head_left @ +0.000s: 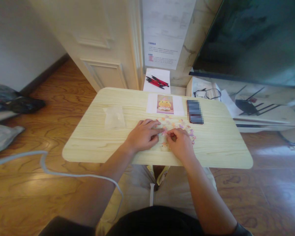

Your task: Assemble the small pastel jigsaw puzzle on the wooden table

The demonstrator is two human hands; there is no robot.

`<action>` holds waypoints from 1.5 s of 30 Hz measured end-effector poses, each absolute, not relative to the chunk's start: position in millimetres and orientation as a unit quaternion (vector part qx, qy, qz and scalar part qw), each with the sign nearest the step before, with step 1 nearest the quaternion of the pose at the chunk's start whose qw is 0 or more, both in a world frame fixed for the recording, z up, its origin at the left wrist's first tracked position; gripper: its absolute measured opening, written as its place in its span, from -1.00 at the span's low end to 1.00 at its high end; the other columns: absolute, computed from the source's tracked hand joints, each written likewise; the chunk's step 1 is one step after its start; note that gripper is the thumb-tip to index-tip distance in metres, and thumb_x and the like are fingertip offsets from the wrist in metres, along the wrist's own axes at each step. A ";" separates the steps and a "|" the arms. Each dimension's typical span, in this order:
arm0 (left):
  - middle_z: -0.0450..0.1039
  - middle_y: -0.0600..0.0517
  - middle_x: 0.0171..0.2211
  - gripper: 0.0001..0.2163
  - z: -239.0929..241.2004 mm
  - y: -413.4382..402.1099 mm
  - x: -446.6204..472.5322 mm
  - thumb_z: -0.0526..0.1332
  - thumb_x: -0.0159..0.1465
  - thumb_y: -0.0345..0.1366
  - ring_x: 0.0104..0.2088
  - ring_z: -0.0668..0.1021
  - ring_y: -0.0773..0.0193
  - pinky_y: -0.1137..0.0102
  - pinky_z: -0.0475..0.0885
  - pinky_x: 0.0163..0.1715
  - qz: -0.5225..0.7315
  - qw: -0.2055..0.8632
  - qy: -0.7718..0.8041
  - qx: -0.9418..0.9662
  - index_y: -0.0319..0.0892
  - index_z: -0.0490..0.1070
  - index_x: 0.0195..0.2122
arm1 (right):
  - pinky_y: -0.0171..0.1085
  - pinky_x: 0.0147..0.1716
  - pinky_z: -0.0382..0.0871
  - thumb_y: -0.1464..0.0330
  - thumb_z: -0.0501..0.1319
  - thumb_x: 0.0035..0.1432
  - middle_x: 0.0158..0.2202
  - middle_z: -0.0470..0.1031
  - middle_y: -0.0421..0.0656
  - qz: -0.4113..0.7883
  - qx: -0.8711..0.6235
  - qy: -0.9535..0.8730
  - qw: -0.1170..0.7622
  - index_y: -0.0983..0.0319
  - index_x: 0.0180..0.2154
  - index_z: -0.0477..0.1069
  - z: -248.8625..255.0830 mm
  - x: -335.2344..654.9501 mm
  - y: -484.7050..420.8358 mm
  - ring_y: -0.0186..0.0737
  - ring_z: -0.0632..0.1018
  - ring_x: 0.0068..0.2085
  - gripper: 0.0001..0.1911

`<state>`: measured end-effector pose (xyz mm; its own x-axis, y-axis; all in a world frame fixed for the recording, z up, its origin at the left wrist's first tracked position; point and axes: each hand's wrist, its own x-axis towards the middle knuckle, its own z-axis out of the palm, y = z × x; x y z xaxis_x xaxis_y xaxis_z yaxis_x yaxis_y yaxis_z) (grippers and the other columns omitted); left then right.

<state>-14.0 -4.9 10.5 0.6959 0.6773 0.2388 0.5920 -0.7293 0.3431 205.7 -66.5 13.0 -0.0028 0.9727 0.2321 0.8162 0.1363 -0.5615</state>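
My left hand (145,134) lies palm down on the pale wood-grain table (88,139), its fingers stretched toward small pink and orange jigsaw puzzle pieces (181,124). Across from it, my right hand (180,141) has thumb and index finger pinched together at a pink puzzle piece (165,131) near the left fingertips. More pieces lie scattered around and beyond both hands, some partly hidden by the right one. Behind them rests a white sheet with a printed picture (165,104) of a yellow figure.
A clear plastic bag (114,118) lies on the table's left side. A phone (195,111) sits to the right of the printed sheet. Red and black pens (157,82) lie on white paper behind the table. A white cable (81,175) crosses above my left forearm.
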 end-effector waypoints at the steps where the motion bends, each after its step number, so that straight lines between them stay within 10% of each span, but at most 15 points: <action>1: 0.45 -0.01 0.30 -0.58 10.4 -4.7 -14.0 0.17 0.40 -0.24 0.30 0.41 -0.06 -0.03 0.31 0.19 0.177 0.121 0.347 0.913 0.19 0.52 0.26 | -0.14 -0.02 0.39 0.38 0.30 0.32 -0.21 0.60 -0.12 0.133 -0.642 -0.696 0.293 0.14 -0.20 0.60 12.3 205.7 -66.9 -0.06 0.56 -0.09 -0.91; 45: 0.50 0.02 0.26 -0.60 9.4 -3.3 -12.9 0.18 0.40 -0.25 0.25 0.44 -0.05 -0.04 0.33 0.18 0.188 0.127 0.347 0.910 0.23 0.55 0.22 | -0.05 0.11 0.35 0.35 0.28 0.40 -0.07 0.56 -0.07 0.120 -0.620 -0.753 0.186 0.13 -0.11 0.59 21.1 210.8 -56.1 0.02 0.50 0.07 -0.90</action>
